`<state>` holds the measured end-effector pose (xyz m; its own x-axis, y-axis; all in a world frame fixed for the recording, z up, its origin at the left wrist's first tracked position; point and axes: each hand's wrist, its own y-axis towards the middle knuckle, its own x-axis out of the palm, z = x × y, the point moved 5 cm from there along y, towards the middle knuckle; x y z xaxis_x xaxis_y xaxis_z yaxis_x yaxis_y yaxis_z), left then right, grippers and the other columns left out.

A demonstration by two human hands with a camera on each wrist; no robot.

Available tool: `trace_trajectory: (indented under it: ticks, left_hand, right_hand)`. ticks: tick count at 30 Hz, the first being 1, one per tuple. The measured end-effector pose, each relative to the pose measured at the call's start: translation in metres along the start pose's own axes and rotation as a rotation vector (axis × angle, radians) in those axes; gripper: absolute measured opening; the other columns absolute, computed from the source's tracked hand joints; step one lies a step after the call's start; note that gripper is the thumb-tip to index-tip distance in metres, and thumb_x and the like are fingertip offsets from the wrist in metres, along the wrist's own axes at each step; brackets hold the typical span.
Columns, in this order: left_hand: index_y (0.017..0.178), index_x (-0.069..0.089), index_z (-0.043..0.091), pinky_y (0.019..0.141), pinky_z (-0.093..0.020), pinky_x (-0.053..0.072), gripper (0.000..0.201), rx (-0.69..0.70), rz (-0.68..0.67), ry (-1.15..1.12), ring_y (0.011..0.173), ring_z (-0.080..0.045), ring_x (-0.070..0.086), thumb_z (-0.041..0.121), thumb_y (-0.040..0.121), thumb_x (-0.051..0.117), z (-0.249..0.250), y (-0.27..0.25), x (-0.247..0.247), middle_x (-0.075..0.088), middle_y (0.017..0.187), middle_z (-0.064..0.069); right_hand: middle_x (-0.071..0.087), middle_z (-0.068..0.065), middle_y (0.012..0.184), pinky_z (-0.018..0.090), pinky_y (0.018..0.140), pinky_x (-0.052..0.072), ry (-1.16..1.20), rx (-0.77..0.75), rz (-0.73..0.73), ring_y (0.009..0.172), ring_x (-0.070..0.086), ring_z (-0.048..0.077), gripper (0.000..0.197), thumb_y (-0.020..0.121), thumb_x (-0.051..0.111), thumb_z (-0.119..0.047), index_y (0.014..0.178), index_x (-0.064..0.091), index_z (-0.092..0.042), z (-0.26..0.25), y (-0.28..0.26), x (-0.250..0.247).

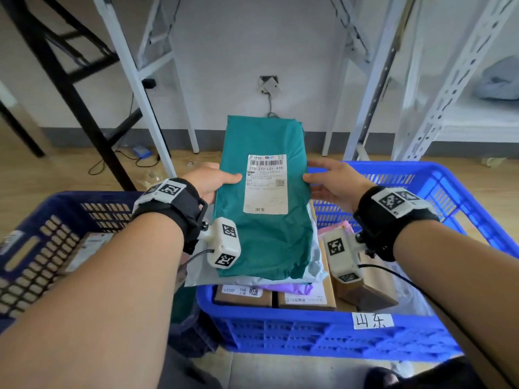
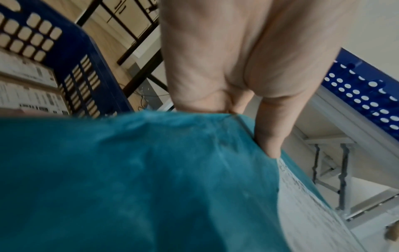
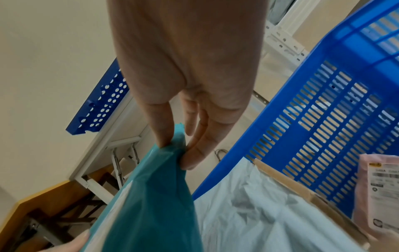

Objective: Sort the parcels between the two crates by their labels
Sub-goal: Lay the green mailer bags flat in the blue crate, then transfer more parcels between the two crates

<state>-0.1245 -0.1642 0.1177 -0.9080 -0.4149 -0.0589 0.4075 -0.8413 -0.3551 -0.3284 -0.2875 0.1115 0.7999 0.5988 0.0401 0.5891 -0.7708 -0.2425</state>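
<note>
I hold a teal plastic parcel (image 1: 264, 234) upright above the near-left part of the bright blue crate (image 1: 323, 332). Its white shipping label (image 1: 266, 183) faces me. My left hand (image 1: 222, 181) grips its left edge, thumb on the front and fingers hidden behind. My right hand (image 1: 317, 181) pinches the right edge. The left wrist view shows my thumb (image 2: 270, 136) pressed on the teal parcel (image 2: 151, 179). In the right wrist view, thumb and fingers pinch the parcel's edge (image 3: 172, 150). A dark blue crate (image 1: 56, 220) stands to the left.
The bright crate bears a handwritten paper tag (image 1: 372, 320) and holds cardboard boxes (image 1: 244, 294), a grey-white bag (image 3: 259, 213), a purple bag (image 1: 292, 289) and a pink parcel (image 3: 380, 187). A labelled box (image 1: 90, 248) lies in the dark crate. White shelf legs (image 1: 146, 94) and a black frame (image 1: 70, 88) stand behind.
</note>
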Motion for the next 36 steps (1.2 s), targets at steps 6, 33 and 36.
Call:
trace_trajectory:
  ticks: [6,33,36]
  left_hand:
    - [0.118,0.062,-0.001,0.091,-0.040,0.053,0.035,-0.043,0.170,0.354,0.098,-0.027,0.067,-0.001,0.083,0.069,-0.025,0.011,-0.028,0.067,0.117,-0.012]
    - [0.094,0.069,0.004,0.056,-0.023,0.042,0.016,0.090,-0.010,0.687,0.068,-0.023,0.056,0.008,0.089,0.054,0.002,0.079,0.133,0.064,0.079,-0.009]
    - [0.088,0.067,0.007,0.052,-0.021,0.039,0.013,0.024,0.040,0.613,0.060,-0.017,0.053,0.007,0.088,0.054,-0.010,0.093,0.130,0.062,0.076,-0.009]
  right_hand:
    - [0.069,0.017,0.097,0.030,0.073,0.060,-0.061,0.096,-0.024,0.071,0.072,0.021,0.046,0.090,0.057,0.007,0.132,0.047,-0.007,0.026,0.008,0.021]
    - [0.063,0.011,0.083,0.035,0.075,0.053,-1.068,0.281,0.218,0.075,0.058,0.025,0.019,0.089,0.060,-0.014,0.101,0.069,-0.003,0.102,0.060,-0.134]
    - [0.065,0.011,0.102,0.030,0.081,0.047,-1.143,0.286,0.199,0.097,0.062,0.027,0.023,0.087,0.062,-0.015,0.106,0.069,-0.006,0.127,0.080,-0.140]
